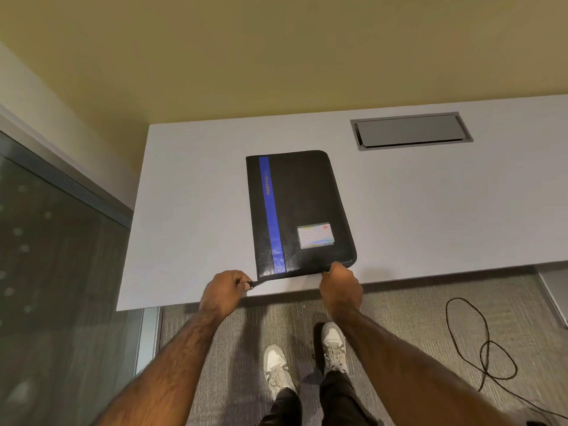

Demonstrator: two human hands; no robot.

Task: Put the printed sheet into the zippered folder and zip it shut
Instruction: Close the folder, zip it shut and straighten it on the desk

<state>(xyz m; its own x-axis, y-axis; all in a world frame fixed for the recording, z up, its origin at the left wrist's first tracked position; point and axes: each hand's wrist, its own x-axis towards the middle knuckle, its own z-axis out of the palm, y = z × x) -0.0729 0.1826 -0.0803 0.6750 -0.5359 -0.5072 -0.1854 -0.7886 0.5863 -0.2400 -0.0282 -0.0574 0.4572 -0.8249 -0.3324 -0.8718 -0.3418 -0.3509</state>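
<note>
A black zippered folder [302, 207] with a blue stripe and a card pocket lies closed and flat on the white table [190, 210], near its front edge. My left hand [222, 290] pinches a black tab sticking out at the folder's near left corner. At the near edge of the folder, close to the right corner, my right hand [339, 284] is closed, apparently on the zipper pull. The printed sheet is not visible.
A grey cable hatch [410, 130] is set into the table at the back right. A black cable [485, 348] loops on the carpet at the right. A glass panel [55, 256] stands to the left, and my shoes show below the table edge.
</note>
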